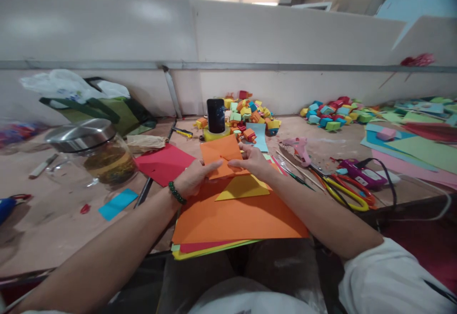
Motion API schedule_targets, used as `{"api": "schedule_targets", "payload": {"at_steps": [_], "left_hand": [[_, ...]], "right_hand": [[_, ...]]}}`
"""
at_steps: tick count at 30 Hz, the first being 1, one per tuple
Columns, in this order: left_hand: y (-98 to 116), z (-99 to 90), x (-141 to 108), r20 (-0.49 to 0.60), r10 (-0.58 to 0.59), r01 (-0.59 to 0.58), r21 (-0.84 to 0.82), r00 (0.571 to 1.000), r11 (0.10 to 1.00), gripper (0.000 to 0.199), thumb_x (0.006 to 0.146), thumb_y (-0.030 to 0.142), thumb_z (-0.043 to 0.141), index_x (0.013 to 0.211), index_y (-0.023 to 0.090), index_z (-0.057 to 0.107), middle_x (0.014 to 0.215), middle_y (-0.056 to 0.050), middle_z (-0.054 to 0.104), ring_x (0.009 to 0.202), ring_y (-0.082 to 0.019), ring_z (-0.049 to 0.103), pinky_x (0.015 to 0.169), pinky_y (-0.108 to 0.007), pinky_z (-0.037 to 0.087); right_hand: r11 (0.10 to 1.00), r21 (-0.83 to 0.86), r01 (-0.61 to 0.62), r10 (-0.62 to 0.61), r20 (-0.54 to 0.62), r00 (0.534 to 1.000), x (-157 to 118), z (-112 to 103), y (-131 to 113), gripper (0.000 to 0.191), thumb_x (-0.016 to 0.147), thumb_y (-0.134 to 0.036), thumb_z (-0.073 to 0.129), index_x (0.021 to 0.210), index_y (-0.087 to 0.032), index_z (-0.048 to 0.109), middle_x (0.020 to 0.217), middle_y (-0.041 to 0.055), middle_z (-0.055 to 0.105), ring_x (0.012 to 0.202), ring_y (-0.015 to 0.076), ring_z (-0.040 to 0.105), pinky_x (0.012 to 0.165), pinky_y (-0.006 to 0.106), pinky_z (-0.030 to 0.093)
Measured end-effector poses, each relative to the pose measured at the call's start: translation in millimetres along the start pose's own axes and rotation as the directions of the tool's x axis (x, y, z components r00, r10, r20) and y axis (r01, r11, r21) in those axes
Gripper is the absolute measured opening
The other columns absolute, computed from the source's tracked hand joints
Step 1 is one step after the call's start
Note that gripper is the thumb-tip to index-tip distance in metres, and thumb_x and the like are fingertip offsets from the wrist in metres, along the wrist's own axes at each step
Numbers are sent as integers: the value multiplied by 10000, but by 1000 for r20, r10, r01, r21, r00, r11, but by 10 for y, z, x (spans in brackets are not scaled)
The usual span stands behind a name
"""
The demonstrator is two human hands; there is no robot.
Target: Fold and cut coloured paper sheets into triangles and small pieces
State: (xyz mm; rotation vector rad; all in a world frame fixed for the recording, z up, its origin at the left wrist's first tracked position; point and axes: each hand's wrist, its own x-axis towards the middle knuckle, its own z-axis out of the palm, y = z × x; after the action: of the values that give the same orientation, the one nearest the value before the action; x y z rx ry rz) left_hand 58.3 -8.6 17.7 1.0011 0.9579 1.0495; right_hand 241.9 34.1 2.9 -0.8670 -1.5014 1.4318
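Note:
Between my two hands an orange square of paper is held up, its surface creased and a small dark spot near its middle. My left hand grips its left lower edge, thumb on the front. From the right, my right hand pinches it, the thumb pressed on its face and the fingers partly hidden behind. Below lies a yellow piece of paper with a slanted edge. It rests on a large orange sheet, the top of a stack of coloured paper. A red sheet lies left of my left hand.
Behind stand a phone and a heap of small paper cubes, with another cube pile further right. A pink glue gun, scissors and purple device lie right. A glass jug stands left.

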Motion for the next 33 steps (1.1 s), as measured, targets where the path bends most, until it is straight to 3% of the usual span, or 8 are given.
{"api": "schedule_targets", "payload": {"at_steps": [7,12,16,22,25,27,30,33], "left_hand": [[-19,-83,57,-82,-3,-1,-39,997,999,442,583,248,863,993,160,724,1150,-107,724,1040,-286,684,761,-314,602],[-27,-112,78,-88,4,-11,-72,996,997,393,641,210,830,1014,146,723,1194,-118,702,995,-263,698,705,-281,618],[-15,-102,63,-13,0,-1,-113,1000,994,312,697,199,798,992,142,714,1174,-112,709,987,-253,703,758,-309,624],[25,-138,97,-116,-60,36,-199,991,979,209,697,81,765,871,173,695,974,-33,749,788,-170,730,621,-191,601],[27,-144,97,-114,-106,84,-184,988,979,209,684,63,764,861,152,695,901,-43,747,702,-158,725,578,-183,586],[31,-126,78,-82,-116,101,-176,990,979,203,686,72,757,869,140,702,906,-57,751,701,-165,725,594,-198,591],[64,-107,50,-30,-81,75,-169,996,983,184,746,200,716,921,142,709,855,-71,758,697,-184,728,603,-234,590],[105,-134,49,-9,76,-77,-151,997,986,409,726,249,691,1132,202,666,785,-27,751,771,-211,741,645,-260,579]], "right_hand": [[1000,31,-2,6,-122,992,41,-116,-58,475,723,-578,694,987,-195,598,594,-46,612,476,90,579,494,216,500],[994,-103,-23,27,35,999,-29,-109,-116,690,604,-374,827,1192,-165,531,557,-56,639,492,132,639,526,241,527],[987,-162,-10,14,26,1000,-24,-95,-50,711,631,-319,802,1250,-144,502,558,-41,652,494,146,638,522,262,545],[959,-163,234,-242,-33,970,-29,-159,-102,686,719,-245,661,1379,-306,484,829,-27,704,758,147,684,658,295,615],[952,-168,256,-234,139,962,-69,-145,-139,666,647,-223,722,1291,-329,592,962,-29,719,858,155,679,753,313,614],[946,-195,259,-215,218,952,-76,-126,-125,476,635,-254,754,1110,-271,720,943,-10,741,870,169,683,843,339,589],[941,-204,271,-241,163,957,-48,-129,-89,199,667,-314,758,844,-228,788,899,31,764,921,214,692,921,385,549],[958,-131,257,-252,55,966,-14,-162,-90,183,679,-352,764,819,-236,789,893,33,768,914,218,703,897,399,555]]}}
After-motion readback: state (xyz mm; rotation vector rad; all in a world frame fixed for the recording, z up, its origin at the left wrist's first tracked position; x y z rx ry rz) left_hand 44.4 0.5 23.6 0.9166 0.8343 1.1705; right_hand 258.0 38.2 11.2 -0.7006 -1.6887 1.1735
